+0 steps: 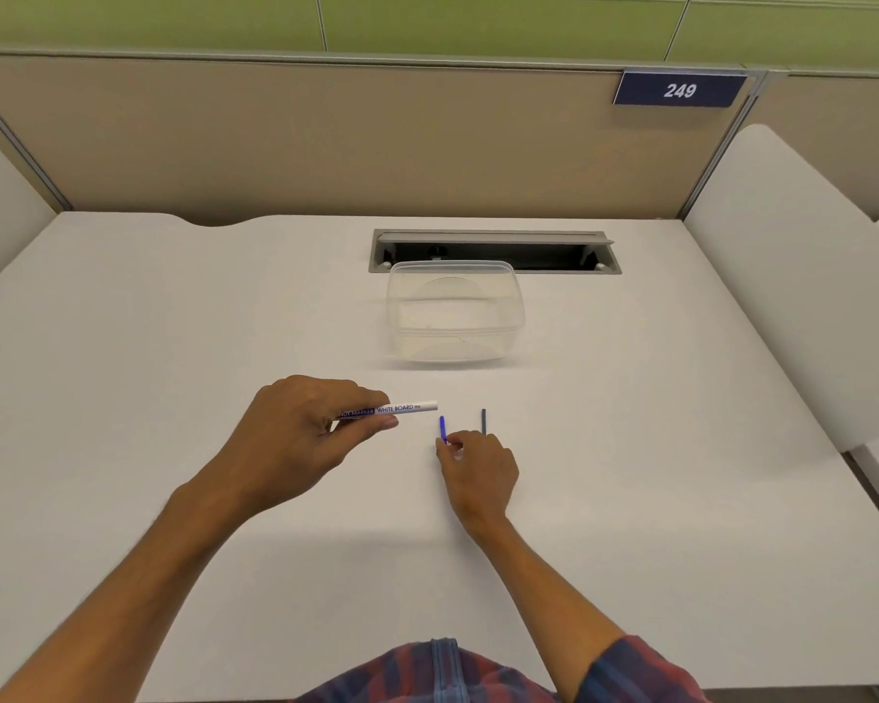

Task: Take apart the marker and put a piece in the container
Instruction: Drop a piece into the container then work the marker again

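My left hand grips the white marker barrel, held level with its open end pointing right. My right hand pinches the lower end of a thin blue piece, which stands upright just right of the barrel's end. A thin dark grey stick lies on the white desk by my right knuckles; whether it touches them I cannot tell. The clear plastic container sits beyond both hands, open at the top, with nothing visible inside.
A recessed cable tray is cut into the desk right behind the container. Beige partition panels close the back, with a blue sign reading 249. White side panels stand at the right and left edges.
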